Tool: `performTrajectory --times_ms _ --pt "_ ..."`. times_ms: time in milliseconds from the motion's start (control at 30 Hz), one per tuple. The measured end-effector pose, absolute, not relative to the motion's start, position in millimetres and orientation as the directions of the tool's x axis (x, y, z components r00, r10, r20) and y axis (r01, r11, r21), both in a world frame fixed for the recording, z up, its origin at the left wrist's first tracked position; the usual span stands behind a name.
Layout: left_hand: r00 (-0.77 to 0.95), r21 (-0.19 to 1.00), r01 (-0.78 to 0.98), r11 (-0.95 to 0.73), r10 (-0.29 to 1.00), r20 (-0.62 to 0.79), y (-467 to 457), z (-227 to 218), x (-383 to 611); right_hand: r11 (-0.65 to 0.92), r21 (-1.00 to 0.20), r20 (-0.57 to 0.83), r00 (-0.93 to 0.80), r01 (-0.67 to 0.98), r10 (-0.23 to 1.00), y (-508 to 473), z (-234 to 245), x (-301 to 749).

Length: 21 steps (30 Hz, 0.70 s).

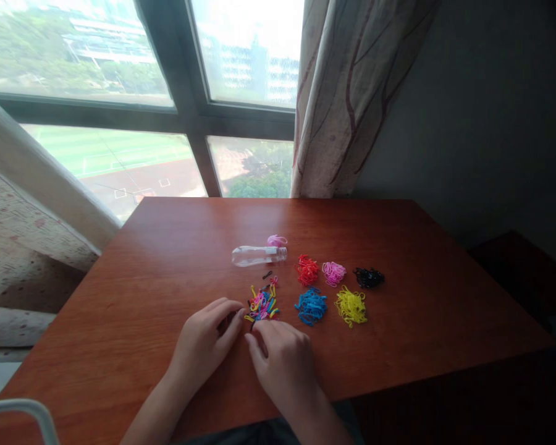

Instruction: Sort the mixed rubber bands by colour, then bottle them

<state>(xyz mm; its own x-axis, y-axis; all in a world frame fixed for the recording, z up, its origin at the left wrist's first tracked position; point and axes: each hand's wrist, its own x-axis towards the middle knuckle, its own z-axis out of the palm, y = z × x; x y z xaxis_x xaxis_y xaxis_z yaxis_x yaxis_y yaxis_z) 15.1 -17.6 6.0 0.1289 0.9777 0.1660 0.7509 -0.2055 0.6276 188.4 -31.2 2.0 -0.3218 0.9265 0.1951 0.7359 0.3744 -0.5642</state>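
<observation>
A mixed pile of small coloured rubber bands (262,301) lies on the table in front of both hands. My left hand (208,337) rests at the pile's left edge, its fingers curled and thumb and forefinger close together. Whether anything is between those fingertips is too small to see. At the near edge of the pile, my right hand (285,355) has thumb and fingers pinched at a black rubber band (252,325). Single-colour heaps lie to the right: red bands (307,271), pink bands (334,274), black bands (369,277), blue bands (311,306) and yellow bands (351,306).
A clear plastic bottle (254,255) lies on its side beyond the mixed pile, with a pink looped item (277,240) behind its neck. The brown wooden table (134,296) stands against a window flanked by curtains (328,93). A curved pale rail (23,405) shows at lower left.
</observation>
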Motion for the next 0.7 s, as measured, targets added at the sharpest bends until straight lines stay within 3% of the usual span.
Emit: performTrajectory --times_ms 200,700 --pt "0.128 0.636 0.746 -0.197 0.980 0.154 -18 6 15 0.254 -0.531 0.127 -0.220 0.808 0.967 -32 1 178" --pt "0.140 0.601 0.772 -0.206 0.978 0.156 -19 6 16 0.247 -0.590 0.196 -0.160 0.768 0.967 -33 5 190"
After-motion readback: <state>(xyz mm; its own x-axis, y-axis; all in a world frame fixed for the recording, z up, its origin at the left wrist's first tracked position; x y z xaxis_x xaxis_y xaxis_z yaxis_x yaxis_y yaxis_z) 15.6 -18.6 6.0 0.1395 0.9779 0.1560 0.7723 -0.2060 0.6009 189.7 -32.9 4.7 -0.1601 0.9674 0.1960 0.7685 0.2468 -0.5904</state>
